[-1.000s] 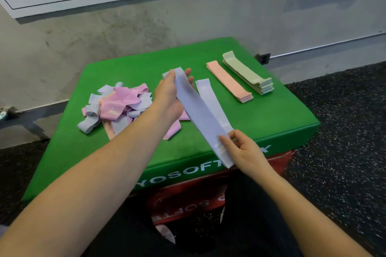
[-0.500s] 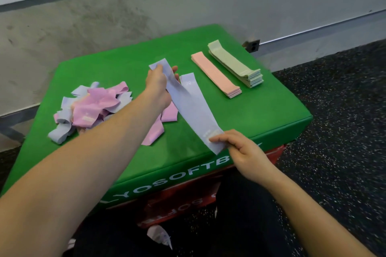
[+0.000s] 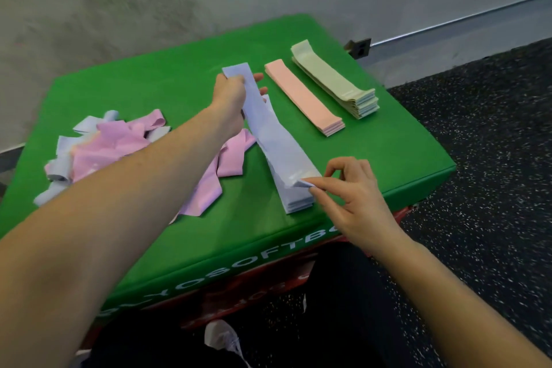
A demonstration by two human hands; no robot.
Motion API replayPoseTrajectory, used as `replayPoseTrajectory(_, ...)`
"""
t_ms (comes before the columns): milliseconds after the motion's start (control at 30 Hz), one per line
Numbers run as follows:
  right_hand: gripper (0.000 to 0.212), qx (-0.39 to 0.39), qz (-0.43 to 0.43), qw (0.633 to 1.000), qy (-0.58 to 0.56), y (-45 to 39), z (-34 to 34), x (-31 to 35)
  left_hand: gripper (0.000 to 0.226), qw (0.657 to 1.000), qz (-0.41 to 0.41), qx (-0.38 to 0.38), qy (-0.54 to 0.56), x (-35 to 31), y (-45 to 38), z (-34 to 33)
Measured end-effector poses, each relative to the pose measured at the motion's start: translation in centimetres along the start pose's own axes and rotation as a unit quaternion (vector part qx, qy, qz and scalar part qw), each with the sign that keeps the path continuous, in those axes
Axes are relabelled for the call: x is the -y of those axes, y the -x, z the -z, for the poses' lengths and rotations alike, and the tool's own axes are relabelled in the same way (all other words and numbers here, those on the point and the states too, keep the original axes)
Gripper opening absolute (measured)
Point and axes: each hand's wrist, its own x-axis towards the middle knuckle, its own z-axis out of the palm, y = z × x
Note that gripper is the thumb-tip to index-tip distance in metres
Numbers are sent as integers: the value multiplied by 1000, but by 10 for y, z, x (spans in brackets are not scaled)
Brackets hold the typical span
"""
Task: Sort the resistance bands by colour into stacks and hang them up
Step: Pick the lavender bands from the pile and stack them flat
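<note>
A lavender band (image 3: 277,140) lies stretched over the lavender stack (image 3: 298,203) in the middle of the green box (image 3: 149,84). My left hand (image 3: 230,95) grips its far end. My right hand (image 3: 349,191) pinches its near end between thumb and forefinger, just above the stack. To the right lie a neat salmon-pink stack (image 3: 301,98) and a pale green stack (image 3: 334,81). An unsorted heap of pink and lavender bands (image 3: 110,143) sits at the left, with loose pink bands (image 3: 218,170) partly under my left forearm.
The green box rests on a red box (image 3: 268,281) and stands against a grey wall (image 3: 179,3). Dark speckled floor (image 3: 493,158) spreads to the right. A small black wall fitting (image 3: 360,48) sits behind the box.
Both hands have lowered the lavender band from the air onto the lavender stack, moving it away and to the right. The camera has tilted down.
</note>
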Motion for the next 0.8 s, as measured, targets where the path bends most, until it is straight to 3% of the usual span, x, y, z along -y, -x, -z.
replayPoseTrajectory(133,26,-17,79,995,62,-12,-4,-12,19,994,-18,-17,-106,3,-21,2)
replayPoseTrajectory(267,18,-15,139,986,95,-20,-7,-25,12,994,-5,11,-108,11,-36,9)
replayPoseTrajectory(400,14,30,180,979,92,-23,-14,-31,16,989,-15,-10,-148,24,-49,13)
replayPoseTrajectory(600,14,96,163,980,65,-14,-24,-43,16,955,-40,-10,-294,47,-60,18)
replayPoseTrajectory(800,14,107,137,985,9,-11,-27,-49,14,950,-88,6,-298,50,-65,13)
